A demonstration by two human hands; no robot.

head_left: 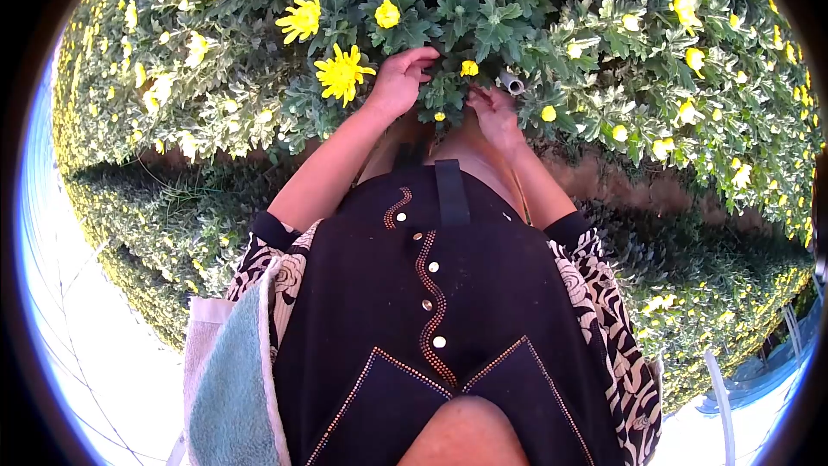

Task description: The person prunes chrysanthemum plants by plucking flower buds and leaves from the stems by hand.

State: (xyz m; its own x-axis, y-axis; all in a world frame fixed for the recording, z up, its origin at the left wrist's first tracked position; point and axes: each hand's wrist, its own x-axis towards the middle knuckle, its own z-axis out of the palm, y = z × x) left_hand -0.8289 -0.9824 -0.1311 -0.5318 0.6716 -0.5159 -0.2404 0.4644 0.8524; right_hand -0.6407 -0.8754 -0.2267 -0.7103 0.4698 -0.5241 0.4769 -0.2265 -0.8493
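Note:
Among green leafy plants, my left hand (399, 84) reaches into the foliage with its fingers bent and partly apart, nothing visible between them. An open yellow flower (342, 75) is just left of it. My right hand (495, 112) is at the plants a little to the right, its fingertips dark and blurred among leaves, so what they touch is hidden. Between and above the hands is a small yellow bloom (469, 68). A grey pipe end (511, 84) sticks out beside my right hand's fingers.
Dense rows of yellow-flowered plants (690, 60) spread to both sides. Brown soil (621, 181) shows below them at the right. A teal towel (233, 388) hangs at my left side. A pale curved rod (718, 397) stands at the lower right.

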